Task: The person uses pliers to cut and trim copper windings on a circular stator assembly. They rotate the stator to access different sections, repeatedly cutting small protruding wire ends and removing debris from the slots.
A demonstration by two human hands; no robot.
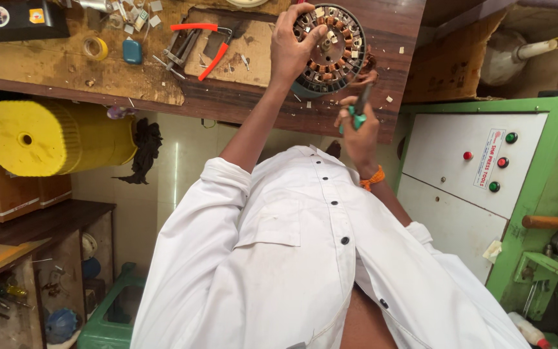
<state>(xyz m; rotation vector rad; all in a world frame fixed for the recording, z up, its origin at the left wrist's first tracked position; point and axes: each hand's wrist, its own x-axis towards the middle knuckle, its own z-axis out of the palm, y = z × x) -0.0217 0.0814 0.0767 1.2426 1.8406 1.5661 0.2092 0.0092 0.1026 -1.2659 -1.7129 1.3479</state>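
A round fan motor stator [330, 48] with copper windings lies on the worn wooden workbench [227, 97]. My left hand [292, 48] grips its left rim from above, fingers spread over the windings. My right hand [358, 132] is closed around a green-handled screwdriver [358, 110], whose tip points at the stator's near edge. An orange band sits on my right wrist. My white buttoned shirt fills the lower middle of the view.
Red-handled pliers [205, 45], a yellow tape roll [95, 46], a small blue object [132, 52] and scattered bits lie on the bench's left part. A yellow cylinder [53, 137] sits below left. A green machine with a white button panel [479, 165] stands at the right.
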